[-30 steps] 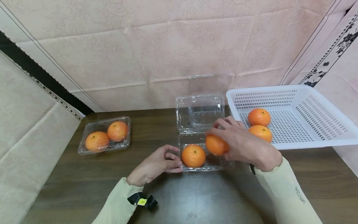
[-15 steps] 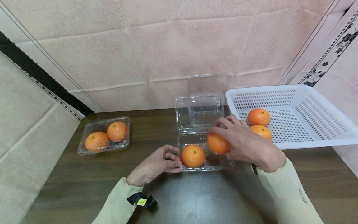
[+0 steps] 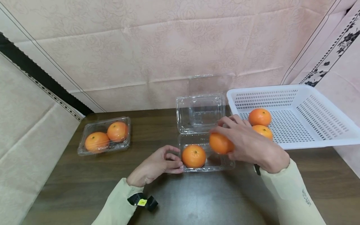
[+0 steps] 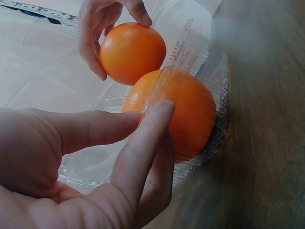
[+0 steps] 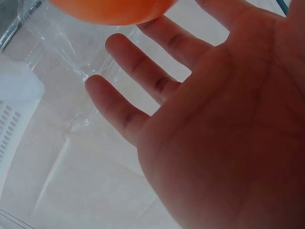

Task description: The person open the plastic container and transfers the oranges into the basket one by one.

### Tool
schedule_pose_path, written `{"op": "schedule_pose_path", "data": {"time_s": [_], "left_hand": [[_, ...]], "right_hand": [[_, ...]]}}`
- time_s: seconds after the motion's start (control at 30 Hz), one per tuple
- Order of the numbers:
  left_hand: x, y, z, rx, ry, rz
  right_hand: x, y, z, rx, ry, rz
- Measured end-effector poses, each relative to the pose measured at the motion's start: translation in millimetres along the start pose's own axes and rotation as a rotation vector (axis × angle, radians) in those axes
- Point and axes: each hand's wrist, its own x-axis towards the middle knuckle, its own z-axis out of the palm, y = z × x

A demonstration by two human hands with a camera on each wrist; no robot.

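An open clear plastic clamshell box [image 3: 208, 169] stands on the table with its lid [image 3: 201, 114] raised behind it. One orange [image 3: 194, 156] sits in the left half of the box's base. At the near-left corner, my left hand [image 3: 157, 165] pinches the box's rim between thumb and finger, plain in the left wrist view. My right hand [image 3: 248, 142] holds a second orange [image 3: 221, 143] over the right half of the base. In the left wrist view, fingertips grip that orange [image 4: 133, 53] from above and the side. Only the underside of the orange [image 5: 112, 9] shows in the right wrist view.
A white perforated basket [image 3: 323, 131] to the right holds two oranges [image 3: 260, 117]. At the left, a closed clear box [image 3: 84, 150] contains two more oranges [image 3: 97, 142]. Pale patterned cloth [image 3: 157, 50] hangs behind the wooden table [image 3: 70, 187].
My right hand and its orange have shifted slightly to the right. The left hand has stayed at the box's rim.
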Motion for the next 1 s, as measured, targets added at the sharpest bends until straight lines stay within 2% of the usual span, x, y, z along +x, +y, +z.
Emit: {"op": "schedule_pose_path", "data": {"time_s": [0.7,1.0], "left_hand": [[1.0,-1.0,-2.8,0.001,-0.028,0.001],[4.0,-4.6,-4.4,-0.057,-0.024,0.029]], "right_hand": [[-9.3,9,-11,-0.016,0.062,0.007],[-12.3,11,-14,-0.006,0.071,0.01]]}}
